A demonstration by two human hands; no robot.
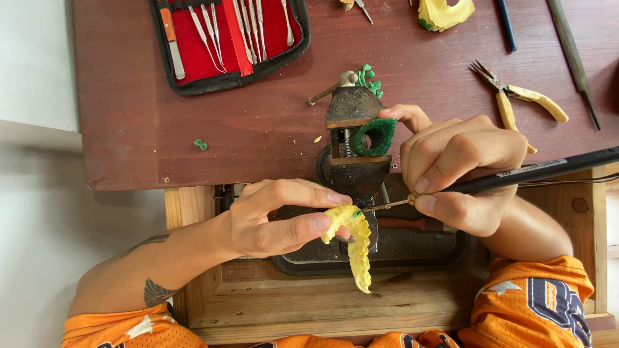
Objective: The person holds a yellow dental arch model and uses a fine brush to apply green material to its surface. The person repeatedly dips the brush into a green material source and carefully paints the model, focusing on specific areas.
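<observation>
hands [361, 193] beside vise [354, 151], pliers [519, 96]

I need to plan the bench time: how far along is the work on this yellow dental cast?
Done: a green wax ring sits clamped in the vise. In hand: the left hand holds the yellow dental cast while the right hand touches a black-handled tool tip to its top. Left: cannot tell; most teeth show no wax.

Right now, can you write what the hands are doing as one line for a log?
left hand: holds yellow dental model | right hand: holds black pen tool, tip at model | behind: small vise clamping green wax piece
</observation>
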